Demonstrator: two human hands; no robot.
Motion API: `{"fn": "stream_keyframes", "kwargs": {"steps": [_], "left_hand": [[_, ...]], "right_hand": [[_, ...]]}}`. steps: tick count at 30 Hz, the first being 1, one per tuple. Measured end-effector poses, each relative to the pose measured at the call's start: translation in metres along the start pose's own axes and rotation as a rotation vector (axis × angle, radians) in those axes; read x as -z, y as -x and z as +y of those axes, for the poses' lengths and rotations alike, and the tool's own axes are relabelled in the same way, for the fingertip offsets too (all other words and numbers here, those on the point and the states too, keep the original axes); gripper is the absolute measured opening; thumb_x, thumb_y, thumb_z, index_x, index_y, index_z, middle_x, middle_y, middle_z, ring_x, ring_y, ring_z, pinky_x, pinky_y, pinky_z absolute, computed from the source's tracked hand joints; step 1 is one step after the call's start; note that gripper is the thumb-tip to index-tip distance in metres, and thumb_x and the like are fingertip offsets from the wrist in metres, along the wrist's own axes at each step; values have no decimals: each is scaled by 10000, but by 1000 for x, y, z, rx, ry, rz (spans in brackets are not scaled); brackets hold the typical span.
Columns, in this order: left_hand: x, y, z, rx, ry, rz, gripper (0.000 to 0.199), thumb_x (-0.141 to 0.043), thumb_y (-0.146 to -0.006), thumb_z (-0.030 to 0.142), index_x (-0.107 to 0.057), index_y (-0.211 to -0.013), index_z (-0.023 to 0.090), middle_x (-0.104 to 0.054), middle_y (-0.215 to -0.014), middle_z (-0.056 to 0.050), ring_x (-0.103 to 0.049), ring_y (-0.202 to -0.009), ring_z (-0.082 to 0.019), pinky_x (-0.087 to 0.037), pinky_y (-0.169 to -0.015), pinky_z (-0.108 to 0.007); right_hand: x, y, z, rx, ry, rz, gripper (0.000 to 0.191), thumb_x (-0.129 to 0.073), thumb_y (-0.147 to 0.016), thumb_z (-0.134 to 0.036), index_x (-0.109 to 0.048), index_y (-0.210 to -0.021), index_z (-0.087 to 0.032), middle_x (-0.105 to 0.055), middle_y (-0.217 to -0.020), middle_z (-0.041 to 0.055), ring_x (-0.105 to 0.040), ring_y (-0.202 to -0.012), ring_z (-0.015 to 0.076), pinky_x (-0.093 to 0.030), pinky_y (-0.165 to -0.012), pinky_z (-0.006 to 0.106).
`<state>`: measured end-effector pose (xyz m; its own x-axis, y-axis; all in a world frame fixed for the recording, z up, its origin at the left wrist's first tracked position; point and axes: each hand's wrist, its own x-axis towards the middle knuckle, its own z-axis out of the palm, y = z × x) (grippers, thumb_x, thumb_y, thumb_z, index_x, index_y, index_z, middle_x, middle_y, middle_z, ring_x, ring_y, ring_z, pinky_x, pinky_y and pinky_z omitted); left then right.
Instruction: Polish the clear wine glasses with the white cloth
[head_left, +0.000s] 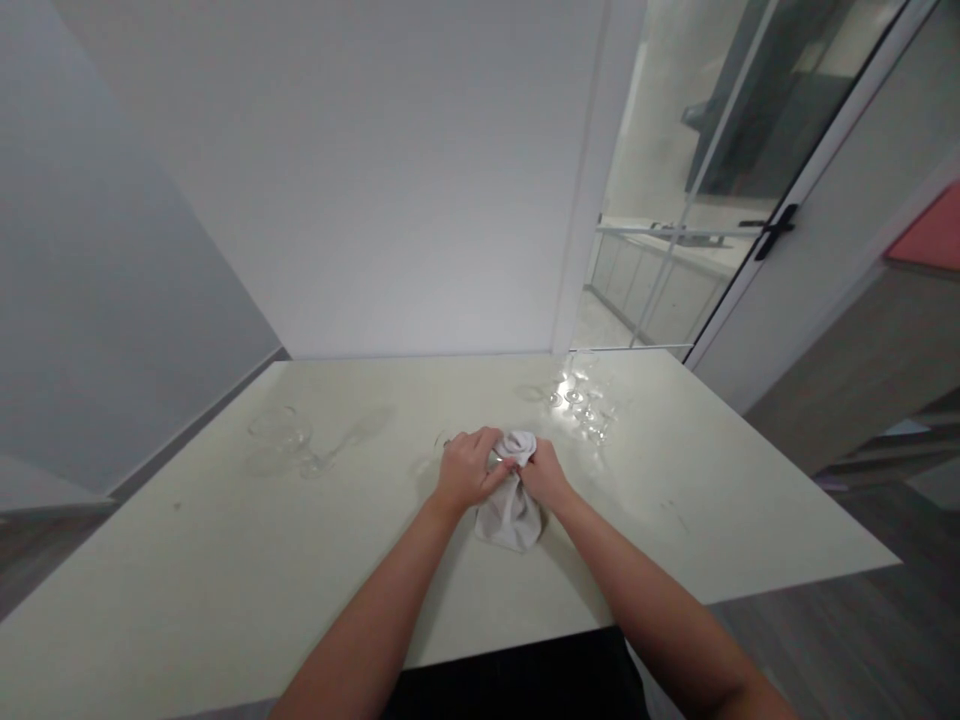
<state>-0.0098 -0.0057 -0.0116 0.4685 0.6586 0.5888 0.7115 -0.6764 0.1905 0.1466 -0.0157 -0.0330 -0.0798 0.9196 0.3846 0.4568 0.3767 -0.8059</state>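
The back of the scene is filled by a pale wall (360, 170), against which the far edge of a pale table (225, 580) is set. To the right of the wall, a glazed door (720, 190) with white bars is seen, and through its panes a counter (675, 250) is shown. Black clothing (517, 680) is seen at the near edge of the table.

Above the table's middle, two bare hands are brought close together. The left hand (466, 468) is curled, with the thumb reaching toward the right hand, around a clear glass (495, 460) that is mostly hidden by the fingers and by a cloth. The right hand (546, 473) is closed on the cloth (510, 515), which is light-coloured and crumpled; its upper part is bunched between the hands, and its lower part is draped toward the near edge.

A group of clear stemware (581, 395) is placed near the table's far edge, to the right of the hands, and is brightly glinting. Well apart, on the left side, more glassware (281, 430) is placed; its outline is too faint for its pose to be told. The smallest thing is a black handle (777, 232), fixed on the door.
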Motion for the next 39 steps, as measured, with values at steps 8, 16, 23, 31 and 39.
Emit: {"fn": "stream_keyframes", "kwargs": {"steps": [8, 16, 23, 31, 39], "left_hand": [[1, -4, -2, 169, 40, -236, 400, -262, -913, 482, -550, -821, 220, -638, -688, -23, -592, -648, -181, -305, -548, -263], [-3, 0, -5, 28, 106, -9, 512, -267, -874, 570, -526, -1065, 172, -659, -892, -91, -600, -835, -215, -393, -748, -326], [0, -2, -5, -11, -116, -138, 454, -304, -866, 557, -549, -955, 185, -665, -754, -78, -591, -644, -210, -364, -610, -312], [1, -5, 4, 49, -145, -272, 442, -275, -883, 554, -524, -986, 204, -686, -780, -70, -633, -683, -233, -339, -572, -291], [6, -4, -5, 116, -130, -241, 422, -326, -868, 540, -544, -974, 196, -668, -711, -65, -617, -650, -217, -325, -576, -280]], "right_hand": [[6, 4, -8, 311, 459, -12, 89, -482, -803, -169, -566, -829, -155, -593, -878, 104, -519, -849, 205, -427, -762, 297], [1, 1, 0, 69, 116, 53, 96, -482, -755, -180, -575, -737, -165, -586, -693, 20, -501, -640, 149, -392, -596, 236], [4, 3, -3, 87, 268, 19, 105, -525, -736, -233, -544, -649, -176, -589, -650, 30, -475, -591, 142, -324, -569, 241], [8, 2, -9, 132, 352, 3, 51, -533, -727, -229, -542, -723, -180, -582, -707, 22, -488, -619, 132, -336, -593, 233], [2, -4, 7, 22, -119, -178, 223, -641, -648, -272, -564, -829, -167, -589, -740, -11, -500, -658, 129, -410, -605, 224]]}}
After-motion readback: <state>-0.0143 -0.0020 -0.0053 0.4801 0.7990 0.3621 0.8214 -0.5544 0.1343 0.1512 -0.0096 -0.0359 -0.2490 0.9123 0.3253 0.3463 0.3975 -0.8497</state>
